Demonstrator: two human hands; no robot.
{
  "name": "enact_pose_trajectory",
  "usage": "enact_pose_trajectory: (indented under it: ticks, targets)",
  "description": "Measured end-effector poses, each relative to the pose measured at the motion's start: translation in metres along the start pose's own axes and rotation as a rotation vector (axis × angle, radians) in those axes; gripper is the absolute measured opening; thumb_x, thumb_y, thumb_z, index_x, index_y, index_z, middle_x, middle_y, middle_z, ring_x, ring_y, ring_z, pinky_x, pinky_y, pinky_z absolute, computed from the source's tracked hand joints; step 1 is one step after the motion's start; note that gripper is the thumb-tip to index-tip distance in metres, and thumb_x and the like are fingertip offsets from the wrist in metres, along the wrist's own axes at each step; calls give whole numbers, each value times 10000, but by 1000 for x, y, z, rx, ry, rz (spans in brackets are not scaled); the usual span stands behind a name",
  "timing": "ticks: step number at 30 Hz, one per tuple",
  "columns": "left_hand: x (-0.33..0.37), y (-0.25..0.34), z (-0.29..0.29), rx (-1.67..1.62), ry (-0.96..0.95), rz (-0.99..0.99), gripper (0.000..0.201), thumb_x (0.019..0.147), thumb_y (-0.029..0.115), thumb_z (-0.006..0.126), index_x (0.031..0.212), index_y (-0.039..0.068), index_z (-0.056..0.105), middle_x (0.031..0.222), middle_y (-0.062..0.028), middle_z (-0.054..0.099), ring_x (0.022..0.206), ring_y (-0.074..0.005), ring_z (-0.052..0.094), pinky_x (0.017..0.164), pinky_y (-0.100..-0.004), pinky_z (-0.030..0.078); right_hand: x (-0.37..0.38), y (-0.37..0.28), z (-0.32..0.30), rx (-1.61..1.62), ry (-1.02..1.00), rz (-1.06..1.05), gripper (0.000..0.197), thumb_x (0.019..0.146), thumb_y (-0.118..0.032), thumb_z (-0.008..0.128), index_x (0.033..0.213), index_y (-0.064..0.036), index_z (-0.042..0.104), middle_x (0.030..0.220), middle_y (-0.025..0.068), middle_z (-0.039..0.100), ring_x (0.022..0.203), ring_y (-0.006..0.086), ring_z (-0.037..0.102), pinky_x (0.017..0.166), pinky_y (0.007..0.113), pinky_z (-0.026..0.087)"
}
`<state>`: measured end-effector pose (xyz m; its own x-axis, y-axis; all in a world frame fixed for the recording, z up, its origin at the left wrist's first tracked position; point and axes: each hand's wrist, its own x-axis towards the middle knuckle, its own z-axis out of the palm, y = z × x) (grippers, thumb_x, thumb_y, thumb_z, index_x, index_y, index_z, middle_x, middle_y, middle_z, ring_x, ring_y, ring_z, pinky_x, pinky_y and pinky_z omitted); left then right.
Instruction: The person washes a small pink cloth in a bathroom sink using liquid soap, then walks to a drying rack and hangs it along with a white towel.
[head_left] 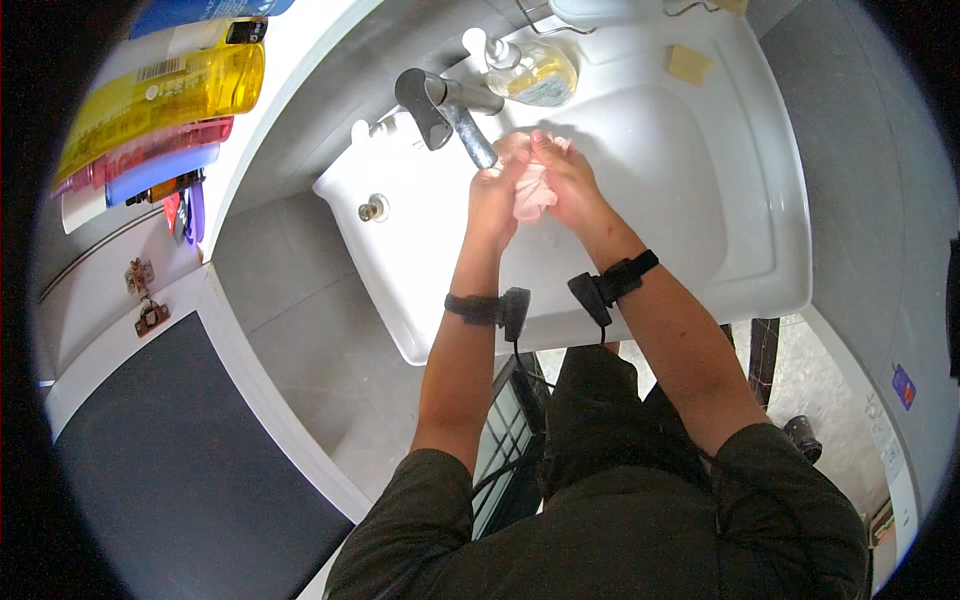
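Below the faucet (468,128), over the white washbasin (670,190), my two hands meet around a small pale pink, wet-looking cloth (534,196). My left hand (488,208) grips its left side, fingers closed and partly hidden behind the spout. From the right, my right hand (574,188) closes on the same cloth with the thumb on top. The cloth is bunched up, and bright light washes out its detail. Whether water is running I cannot tell. Black straps with small devices circle both wrists.
Behind the faucet stands a clear pump bottle (540,76) of yellowish liquid. A yellow square piece (689,65) lies on the basin's far rim. At upper left, a shelf carries several bottles, including a yellow one (170,95). An open dark-faced cabinet door (190,460) is at lower left.
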<state>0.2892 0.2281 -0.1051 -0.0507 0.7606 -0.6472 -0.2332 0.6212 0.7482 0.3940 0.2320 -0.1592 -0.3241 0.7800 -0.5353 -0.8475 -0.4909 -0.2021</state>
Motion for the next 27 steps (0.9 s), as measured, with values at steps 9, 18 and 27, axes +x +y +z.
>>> enact_pose_trajectory:
  ticks: [9,18,27]
  targets:
    - [3,-4,-21,16,5,26,300,973,174,582,1197,-24,555,1065,-117,644,932,-200,660,754,-315,564,-8,1,15,-13,-72,28,231,953,-192,638,1067,6,606,954,90,656,820,173,652,724,314,548]
    - [-11,-4,-30,-47,-147,84,379,943,62,527,1294,-62,455,1206,-148,588,1054,-224,618,908,-340,512,2,8,5,-34,-27,-1,225,960,-166,623,1086,16,583,978,92,648,862,188,656,752,333,554]
    - [1,-3,-57,-177,-165,3,328,935,18,496,1253,-58,475,1206,-162,583,1083,-237,611,928,-360,510,7,17,6,87,-44,38,282,972,-179,600,1160,24,546,1045,106,634,914,200,659,816,349,549]
